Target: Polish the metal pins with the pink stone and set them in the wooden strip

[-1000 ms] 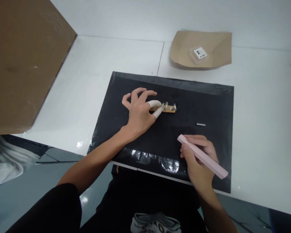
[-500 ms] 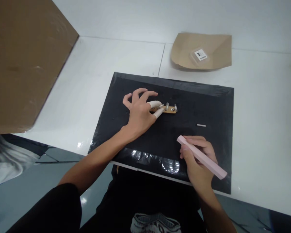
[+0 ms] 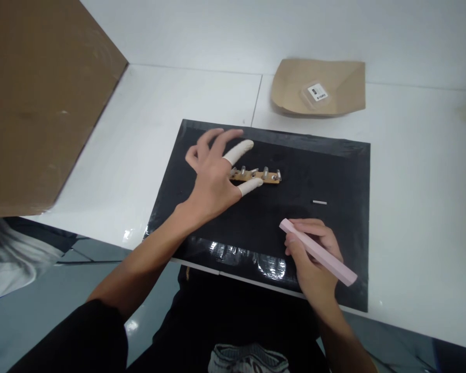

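- White tabletop (image 3: 411,217) is spreading beneath a black mat (image 3: 287,210), with brown cardboard (image 3: 50,103) standing by its left end.
- Your left hand (image 3: 212,184) is opening wide over the mat's left half, gripping nothing; its white-sheathed forefinger and thumb (image 3: 250,186) are straddling a narrow strip (image 3: 259,177).
- That strip is lying near the mat's middle, its long axis running left to right, its left end reaching towards your left palm; your left hand is the nearer. It is showing light brown, carrying clear, glassy-looking little parts and metallic bits.
- Your right hand (image 3: 320,282) is gripping a pale pink angular bar (image 3: 318,251) by the mat's near right corner.
- Beyond it, a thin whitish rod (image 3: 319,202) is lying towards the mat's right edge.
- Brown paper (image 3: 349,88) is holding a labelled clear case (image 3: 314,95) near the table's far edge.
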The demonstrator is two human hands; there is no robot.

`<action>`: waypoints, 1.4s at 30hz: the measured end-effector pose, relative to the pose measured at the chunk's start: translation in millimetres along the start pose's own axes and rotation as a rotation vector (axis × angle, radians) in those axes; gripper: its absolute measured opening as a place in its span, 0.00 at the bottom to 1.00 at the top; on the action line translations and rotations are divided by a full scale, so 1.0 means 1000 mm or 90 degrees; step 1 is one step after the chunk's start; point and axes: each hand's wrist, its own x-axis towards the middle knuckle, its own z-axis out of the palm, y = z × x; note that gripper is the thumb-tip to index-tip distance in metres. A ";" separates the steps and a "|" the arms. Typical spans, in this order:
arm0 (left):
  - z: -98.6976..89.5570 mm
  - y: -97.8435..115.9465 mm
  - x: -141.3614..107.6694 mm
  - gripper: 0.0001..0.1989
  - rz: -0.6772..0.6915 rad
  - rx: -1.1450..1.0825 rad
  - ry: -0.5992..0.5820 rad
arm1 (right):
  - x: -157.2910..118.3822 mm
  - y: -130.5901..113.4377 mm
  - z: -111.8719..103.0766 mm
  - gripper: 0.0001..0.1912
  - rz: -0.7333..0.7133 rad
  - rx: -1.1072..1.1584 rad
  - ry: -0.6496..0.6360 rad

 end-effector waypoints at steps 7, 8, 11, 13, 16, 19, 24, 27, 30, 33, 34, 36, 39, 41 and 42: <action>-0.018 -0.018 -0.007 0.29 0.001 -0.010 0.038 | 0.000 0.002 0.001 0.06 -0.007 0.010 0.003; -0.017 -0.022 -0.010 0.28 0.012 -0.012 0.010 | -0.001 0.003 0.001 0.06 -0.010 0.009 0.001; -0.011 -0.030 -0.018 0.27 0.041 -0.009 -0.085 | -0.001 0.006 0.001 0.06 -0.019 0.012 -0.005; -0.008 -0.032 -0.020 0.26 0.041 0.002 -0.122 | -0.001 0.006 0.001 0.06 -0.023 0.014 -0.008; -0.004 -0.031 -0.017 0.26 0.054 0.033 -0.137 | -0.001 0.006 0.003 0.06 -0.031 0.013 -0.008; 0.002 -0.027 -0.005 0.27 0.091 0.059 -0.156 | -0.001 0.004 0.004 0.06 -0.030 0.009 -0.009; 0.010 -0.024 0.018 0.24 0.149 0.076 -0.195 | 0.001 0.005 0.004 0.06 -0.064 -0.004 -0.015; 0.012 -0.024 0.025 0.14 0.155 0.063 -0.200 | 0.001 0.005 0.004 0.07 -0.079 -0.003 -0.024; 0.013 -0.024 0.028 0.07 0.141 0.041 -0.192 | 0.001 0.005 0.003 0.08 -0.075 0.004 -0.030; 0.013 -0.024 0.029 0.03 0.127 0.019 -0.183 | 0.001 0.004 0.003 0.08 -0.079 0.004 -0.039; 0.013 -0.024 0.030 0.02 0.124 0.014 -0.185 | 0.001 0.004 0.003 0.08 -0.081 0.005 -0.041; 0.014 -0.025 0.031 0.02 0.121 0.008 -0.197 | 0.001 0.005 0.004 0.08 -0.086 0.008 -0.042; 0.015 -0.025 0.033 0.02 0.121 0.011 -0.204 | 0.002 0.007 0.005 0.08 -0.086 0.013 -0.042; 0.016 -0.024 0.034 0.03 0.123 0.015 -0.202 | 0.002 0.007 0.005 0.08 -0.081 0.017 -0.046; 0.016 -0.024 0.034 0.03 0.124 0.018 -0.202 | 0.002 0.006 0.005 0.08 -0.080 0.020 -0.047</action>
